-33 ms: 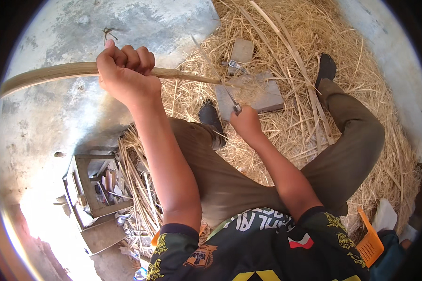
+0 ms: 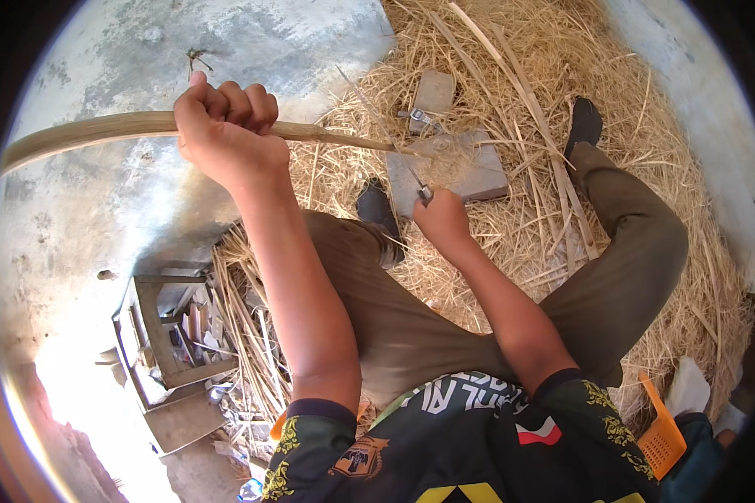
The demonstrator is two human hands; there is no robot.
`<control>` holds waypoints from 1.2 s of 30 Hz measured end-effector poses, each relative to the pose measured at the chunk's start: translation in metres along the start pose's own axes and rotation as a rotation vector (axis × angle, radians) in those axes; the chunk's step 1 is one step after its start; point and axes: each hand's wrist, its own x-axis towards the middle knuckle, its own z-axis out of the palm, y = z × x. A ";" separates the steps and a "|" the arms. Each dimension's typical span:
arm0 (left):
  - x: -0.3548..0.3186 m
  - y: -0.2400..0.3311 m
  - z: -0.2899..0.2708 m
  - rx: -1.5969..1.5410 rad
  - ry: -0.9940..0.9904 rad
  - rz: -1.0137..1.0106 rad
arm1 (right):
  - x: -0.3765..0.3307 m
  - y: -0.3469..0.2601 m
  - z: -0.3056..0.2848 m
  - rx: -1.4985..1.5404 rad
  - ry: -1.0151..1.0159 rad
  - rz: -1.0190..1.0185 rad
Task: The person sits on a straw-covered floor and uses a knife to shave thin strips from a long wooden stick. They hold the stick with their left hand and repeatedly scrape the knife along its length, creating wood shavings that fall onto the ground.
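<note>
The left hand [image 2: 226, 134] is gripping a long, smooth, pale cane pole [image 2: 126, 127], all the fingers wrapping tightly round it. The pole is lying nearly level, its long axis running from the far left rim of the view across to the flat grey stone block [image 2: 478, 176], where its thinner end is resting. The right hand [image 2: 442, 220] is closing in a fist on a small metal blade [image 2: 419, 189], just beside the near edge of that block; the blade is pointing up toward the pole's tip. Dry, stringy yellow shavings [image 2: 562, 101] are piling all around the block, and long split strips are lying over it to the right. A second, smaller grey block [image 2: 434, 90] is sitting just beyond it. Left of the block, bare rough concrete [image 2: 226, 42] is showing. The person's olive-trousered knees are flanking the block, and a wooden crate [image 2: 164, 335] is standing well away, near the lower left.
</note>
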 end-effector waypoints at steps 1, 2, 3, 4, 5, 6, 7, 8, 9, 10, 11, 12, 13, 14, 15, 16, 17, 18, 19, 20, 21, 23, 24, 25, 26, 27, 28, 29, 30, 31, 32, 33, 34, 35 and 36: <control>0.001 0.001 -0.001 0.012 0.019 0.011 | 0.001 0.004 0.003 -0.001 -0.024 0.006; 0.001 0.001 -0.004 0.020 0.044 0.021 | -0.003 -0.007 -0.003 -0.007 -0.048 0.010; 0.002 -0.001 -0.004 0.020 0.067 0.029 | -0.007 -0.022 -0.008 -0.054 -0.013 -0.064; 0.002 -0.002 0.000 0.033 0.108 0.040 | -0.014 -0.039 -0.011 -0.101 0.021 -0.132; 0.001 -0.001 0.004 0.054 0.153 0.047 | -0.019 -0.047 -0.012 -0.148 0.047 -0.195; -0.001 0.001 0.003 0.085 0.201 0.060 | -0.022 -0.050 -0.013 -0.131 0.026 -0.185; 0.000 0.000 -0.003 0.073 0.166 0.094 | -0.023 -0.051 -0.013 -0.113 0.005 -0.176; -0.002 0.000 -0.005 0.084 0.187 0.090 | -0.023 -0.053 -0.011 -0.091 -0.017 -0.168; -0.004 0.000 0.000 0.086 0.199 0.086 | -0.011 -0.022 0.003 -0.076 0.032 -0.170; -0.004 0.001 0.003 0.088 0.212 0.088 | -0.004 -0.001 0.006 -0.134 0.029 -0.120; -0.004 -0.003 0.002 0.063 0.196 0.091 | -0.001 0.003 -0.002 -0.193 0.029 -0.074; -0.001 -0.004 0.002 0.049 0.195 0.097 | 0.003 0.006 -0.005 -0.253 0.031 -0.029; 0.001 -0.004 0.003 0.036 0.194 0.103 | 0.003 0.006 -0.003 -0.248 0.014 0.033; 0.000 -0.003 0.002 0.026 0.196 0.104 | -0.004 -0.005 -0.005 -0.228 -0.009 0.014; 0.001 -0.003 0.002 0.031 0.216 0.105 | -0.010 -0.015 -0.008 -0.208 -0.025 -0.005; 0.001 -0.002 0.002 0.036 0.236 0.106 | -0.016 -0.028 -0.013 -0.188 -0.042 -0.023; 0.000 -0.002 0.001 0.044 0.257 0.105 | -0.023 -0.045 -0.019 -0.193 -0.032 -0.119; -0.001 -0.003 0.001 0.043 0.262 0.111 | -0.025 -0.053 -0.019 -0.187 -0.012 -0.149; -0.002 -0.002 0.004 0.042 0.267 0.118 | -0.025 -0.059 -0.018 -0.181 0.007 -0.180; -0.004 -0.002 0.003 0.046 0.276 0.126 | -0.026 -0.061 -0.015 -0.174 0.020 -0.212; -0.007 -0.003 0.005 0.059 0.281 0.132 | -0.021 -0.038 -0.003 -0.139 0.037 -0.172; -0.007 -0.002 0.009 0.075 0.291 0.161 | 0.000 0.025 0.021 -0.067 0.073 -0.113; -0.003 -0.001 0.006 0.071 0.324 0.149 | 0.003 0.026 0.013 -0.151 0.063 -0.077; 0.003 -0.001 0.002 0.066 0.357 0.137 | 0.006 0.026 0.004 -0.236 0.055 -0.042; 0.006 -0.002 -0.001 0.058 0.389 0.117 | 0.005 0.020 -0.005 -0.324 0.050 -0.002; 0.005 -0.001 -0.003 0.073 0.393 0.116 | 0.001 0.011 -0.006 -0.341 0.044 -0.010; 0.004 0.001 -0.005 0.087 0.396 0.115 | -0.004 0.001 -0.005 -0.305 0.034 -0.040; 0.003 0.001 -0.004 0.094 0.398 0.105 | -0.010 -0.011 -0.005 -0.275 0.030 -0.066; 0.002 0.000 -0.002 0.092 0.379 0.114 | -0.015 -0.023 -0.005 -0.246 0.021 -0.088; 0.000 0.000 -0.002 0.095 0.364 0.122 | -0.023 -0.044 -0.010 -0.215 0.037 -0.169; -0.001 0.000 -0.002 0.102 0.347 0.131 | -0.026 -0.052 -0.014 -0.222 0.036 -0.197; -0.003 -0.001 -0.001 0.080 0.342 0.135 | -0.025 -0.057 -0.015 -0.228 0.032 -0.220; -0.004 -0.001 0.002 0.059 0.337 0.140 | -0.022 -0.056 -0.014 -0.234 0.028 -0.244; -0.007 0.000 0.001 0.042 0.333 0.148 | -0.019 -0.038 -0.009 -0.204 0.014 -0.172; -0.009 -0.001 0.001 0.047 0.323 0.127 | -0.009 -0.006 -0.006 -0.175 0.007 -0.105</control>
